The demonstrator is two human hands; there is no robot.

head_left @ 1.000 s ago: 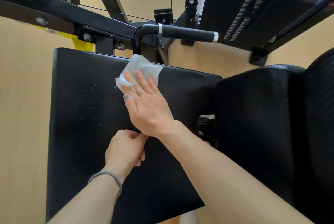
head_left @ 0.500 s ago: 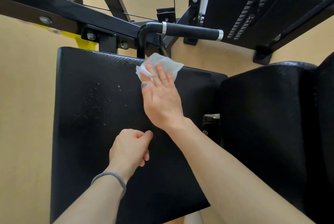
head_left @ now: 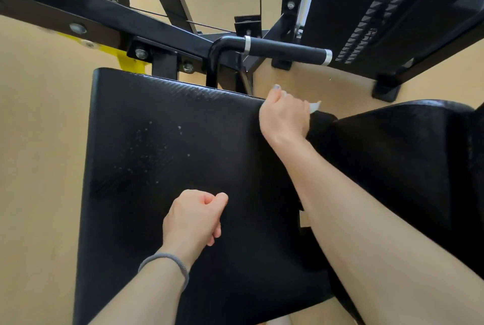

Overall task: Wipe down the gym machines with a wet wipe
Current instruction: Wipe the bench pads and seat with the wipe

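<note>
Head view. Right hand: curled over the pad's far right corner, grasping the wet wipe, mostly hidden beneath it. Left hand: loosely clenched, empty, above the near pad. Advice: press flat along the edge, then sweep left over the white specks, untouched. Beyond: handle bar, black frame, tan floor.
</note>
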